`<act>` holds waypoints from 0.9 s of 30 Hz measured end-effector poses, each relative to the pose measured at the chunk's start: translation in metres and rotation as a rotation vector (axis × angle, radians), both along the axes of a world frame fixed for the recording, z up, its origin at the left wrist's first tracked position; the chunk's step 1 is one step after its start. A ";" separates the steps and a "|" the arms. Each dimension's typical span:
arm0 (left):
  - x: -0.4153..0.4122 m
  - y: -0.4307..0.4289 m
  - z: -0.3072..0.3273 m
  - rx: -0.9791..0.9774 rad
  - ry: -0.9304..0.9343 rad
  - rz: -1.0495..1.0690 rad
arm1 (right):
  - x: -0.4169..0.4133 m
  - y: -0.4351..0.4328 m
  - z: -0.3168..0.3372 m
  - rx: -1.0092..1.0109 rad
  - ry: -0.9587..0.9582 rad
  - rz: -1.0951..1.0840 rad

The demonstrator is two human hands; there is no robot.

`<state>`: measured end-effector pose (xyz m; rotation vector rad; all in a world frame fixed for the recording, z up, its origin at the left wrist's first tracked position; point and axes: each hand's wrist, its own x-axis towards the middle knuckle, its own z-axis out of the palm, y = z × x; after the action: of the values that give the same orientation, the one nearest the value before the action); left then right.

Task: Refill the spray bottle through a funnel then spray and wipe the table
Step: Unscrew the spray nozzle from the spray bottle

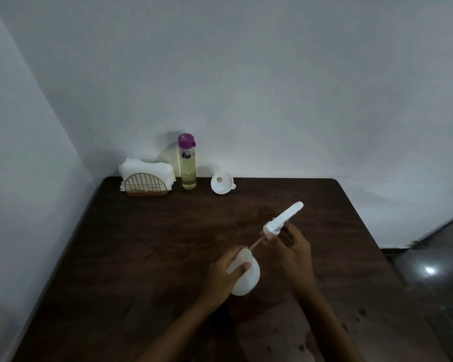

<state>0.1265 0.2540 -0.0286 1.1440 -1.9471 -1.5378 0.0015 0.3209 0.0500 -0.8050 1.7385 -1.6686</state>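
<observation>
Two hands are holding a spray bottle apart over the table.

The left hand [221, 274] is gripping the round white plastic spray bottle [246, 282] by its neck, while the right hand [296, 250] is pinching the white trigger spray head [285, 218] up at one o'clock, its thin dip tube [256, 243] slanting down to the bottle's mouth. The bottle is sitting near the middle of the dark wooden table [141, 244]. At twelve o'clock a white plastic funnel [221, 184] is lying; towards eleven a clear purple-capped bottle of yellowish liquid [187, 165] is standing beside a gold wire holder of white cloths [147, 176].
</observation>
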 end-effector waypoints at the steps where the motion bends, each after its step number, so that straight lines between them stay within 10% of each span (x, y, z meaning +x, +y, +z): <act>1: 0.000 0.000 0.000 -0.004 0.005 -0.006 | -0.003 0.000 0.002 -0.004 0.008 -0.010; 27: 0.002 0.002 -0.006 -0.018 0.027 -0.029 | -0.060 0.002 0.043 -0.231 -0.225 -0.278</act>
<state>0.1286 0.2555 -0.0341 1.0859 -1.9641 -1.5393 -0.0586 0.3229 0.0932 -0.4646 1.5745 -2.0865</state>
